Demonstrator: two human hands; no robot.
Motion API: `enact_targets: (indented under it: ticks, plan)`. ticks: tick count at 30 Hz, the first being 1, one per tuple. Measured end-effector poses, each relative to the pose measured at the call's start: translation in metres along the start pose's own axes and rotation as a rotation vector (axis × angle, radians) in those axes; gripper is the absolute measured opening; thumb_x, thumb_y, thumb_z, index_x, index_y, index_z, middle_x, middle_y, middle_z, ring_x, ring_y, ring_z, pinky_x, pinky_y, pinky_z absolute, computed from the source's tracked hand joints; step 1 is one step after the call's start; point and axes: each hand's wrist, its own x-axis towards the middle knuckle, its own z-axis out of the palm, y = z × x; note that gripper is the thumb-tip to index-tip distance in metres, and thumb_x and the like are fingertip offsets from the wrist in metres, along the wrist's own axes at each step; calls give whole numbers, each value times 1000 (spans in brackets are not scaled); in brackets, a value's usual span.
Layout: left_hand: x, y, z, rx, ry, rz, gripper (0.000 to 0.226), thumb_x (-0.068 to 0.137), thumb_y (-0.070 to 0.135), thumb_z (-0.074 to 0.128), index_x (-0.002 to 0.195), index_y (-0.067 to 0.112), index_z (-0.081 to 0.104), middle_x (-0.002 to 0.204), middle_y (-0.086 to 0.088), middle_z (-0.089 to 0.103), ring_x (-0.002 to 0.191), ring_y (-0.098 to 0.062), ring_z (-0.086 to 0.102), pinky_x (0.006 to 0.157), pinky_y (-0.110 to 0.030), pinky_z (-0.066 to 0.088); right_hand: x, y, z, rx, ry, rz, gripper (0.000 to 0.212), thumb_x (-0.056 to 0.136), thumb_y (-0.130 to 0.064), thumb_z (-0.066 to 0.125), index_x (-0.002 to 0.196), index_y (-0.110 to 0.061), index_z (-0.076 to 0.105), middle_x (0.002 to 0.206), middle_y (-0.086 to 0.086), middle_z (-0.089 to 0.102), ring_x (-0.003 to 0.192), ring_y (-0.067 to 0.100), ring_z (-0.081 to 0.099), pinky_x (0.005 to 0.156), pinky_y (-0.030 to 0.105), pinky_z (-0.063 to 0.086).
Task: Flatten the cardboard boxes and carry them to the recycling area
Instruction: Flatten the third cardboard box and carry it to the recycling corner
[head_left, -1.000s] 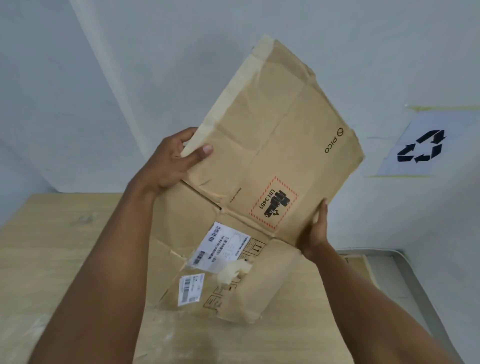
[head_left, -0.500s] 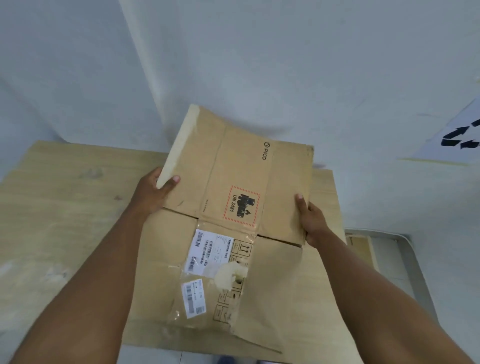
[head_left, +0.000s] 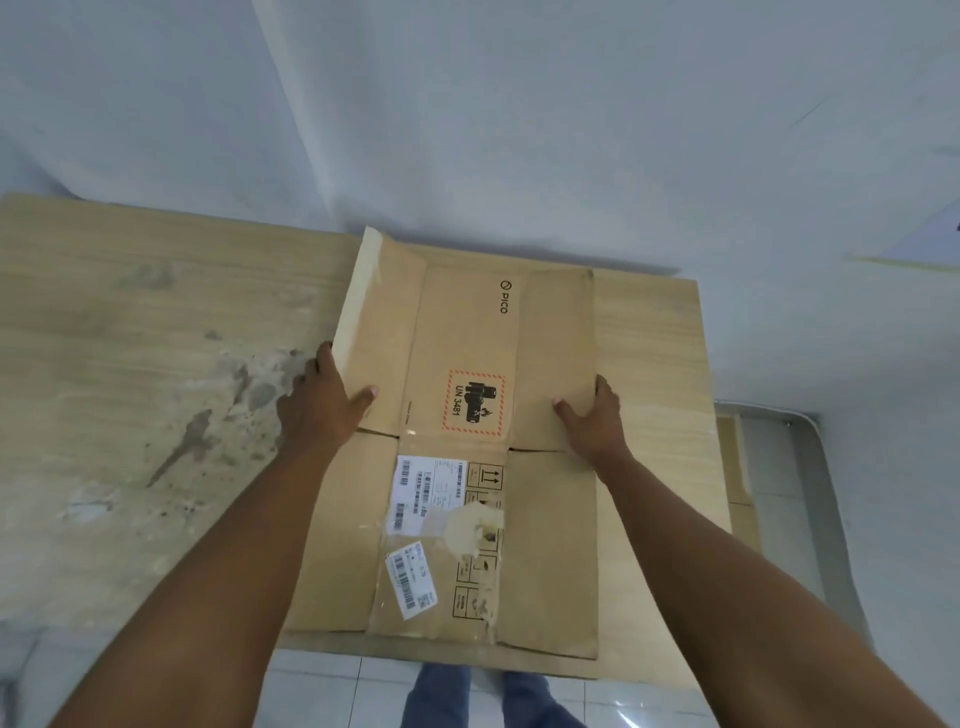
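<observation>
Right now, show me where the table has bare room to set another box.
The wooden table is bare left of the flattened cardboard box, beyond the left hand, though stained. A narrow strip lies free right of the right hand. The middle is covered.

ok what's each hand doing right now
Left hand: shut on the left edge of the flattened brown cardboard box.
Right hand: shut on its right edge.
</observation>
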Motion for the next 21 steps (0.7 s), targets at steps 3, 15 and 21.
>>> enact_targets:
  ticks: [3,15,21]
  plan:
    - [-15,-1,5,226,151,141,94,81,44,73,154,14,22,156,-17,29,143,-39,29,114,-62,20,-21,8,10,-382,131,-104,96,87,-41,69,158,-11,11,161,14,20,148,36,21,118,54,25]
    - [-161,-8,102,154,13,577,76,98,53,44,157,9,23,166,-8,14,155,-23,6,122,-54,11,-145,80,90,-730,-95,-561,76,101,-59,31,161,-17,11,169,2,3,156,18,-3,125,51,9]
    - [-168,-14,108,168,29,553,79,98,56,40,158,9,18,167,-7,12,155,-24,6,122,-55,13,-145,86,91,-845,-79,-604,82,99,-62,29,161,-15,4,169,3,-5,156,21,-6,124,52,9]
